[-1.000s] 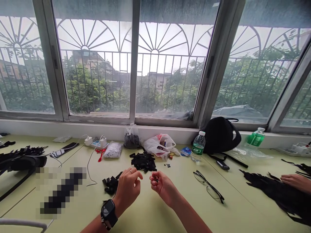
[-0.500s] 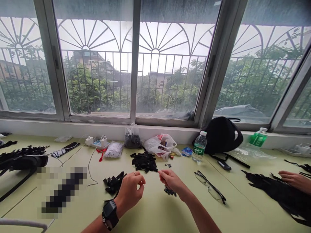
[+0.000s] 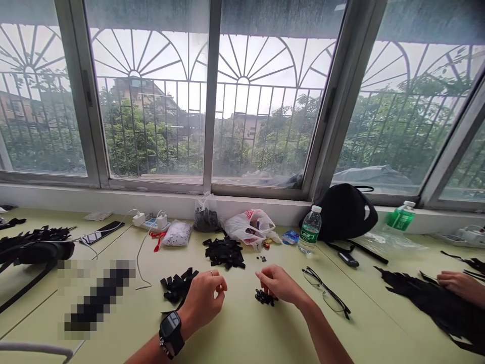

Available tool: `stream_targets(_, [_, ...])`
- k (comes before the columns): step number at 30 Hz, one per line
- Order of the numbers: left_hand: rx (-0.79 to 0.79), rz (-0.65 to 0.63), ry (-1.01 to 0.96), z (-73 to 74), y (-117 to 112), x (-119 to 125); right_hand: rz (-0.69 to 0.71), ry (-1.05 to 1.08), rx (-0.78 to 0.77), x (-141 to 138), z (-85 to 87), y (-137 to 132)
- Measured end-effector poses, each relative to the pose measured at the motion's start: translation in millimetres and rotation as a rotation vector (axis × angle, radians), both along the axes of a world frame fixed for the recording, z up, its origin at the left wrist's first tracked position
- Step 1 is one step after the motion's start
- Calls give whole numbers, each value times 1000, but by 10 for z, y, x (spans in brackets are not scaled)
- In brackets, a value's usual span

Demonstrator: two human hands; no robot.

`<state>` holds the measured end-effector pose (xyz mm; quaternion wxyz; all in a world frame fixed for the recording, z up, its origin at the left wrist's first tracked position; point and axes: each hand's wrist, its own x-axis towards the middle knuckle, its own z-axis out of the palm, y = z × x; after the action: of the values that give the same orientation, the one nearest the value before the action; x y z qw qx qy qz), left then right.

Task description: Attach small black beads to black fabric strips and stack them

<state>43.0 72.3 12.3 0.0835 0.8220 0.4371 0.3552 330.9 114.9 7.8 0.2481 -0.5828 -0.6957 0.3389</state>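
Cluster of small black pieces [image 3: 266, 298] on the pale green tabletop [image 3: 242, 331], just under the right hand [image 3: 281, 284], fingertips [image 3: 263, 273] pinched close and hiding any hold. Left hand [image 3: 206, 298] half curled, nothing showing in it, just beside a heap of black strips [image 3: 177, 285]. Exact shape of the pieces too small to make out.

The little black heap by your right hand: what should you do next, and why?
Probably pinch one small piece from the little black heap with your right hand. Its fingertips are right at the heap, while your left hand is farther away, beside the bunch of black strips.
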Motion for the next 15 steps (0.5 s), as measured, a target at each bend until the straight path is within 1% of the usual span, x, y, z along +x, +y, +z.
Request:
stream_targets(6, [-31, 3, 10, -4, -2, -4, 6, 52, -6, 5, 74, -37])
stream_targets(11, [-41, -4, 1, -5, 0, -8, -12, 27, 24, 7, 95, -55])
stream_targets(15, [-50, -10, 12, -10, 3, -5, 4, 5, 48, -5, 99, -66])
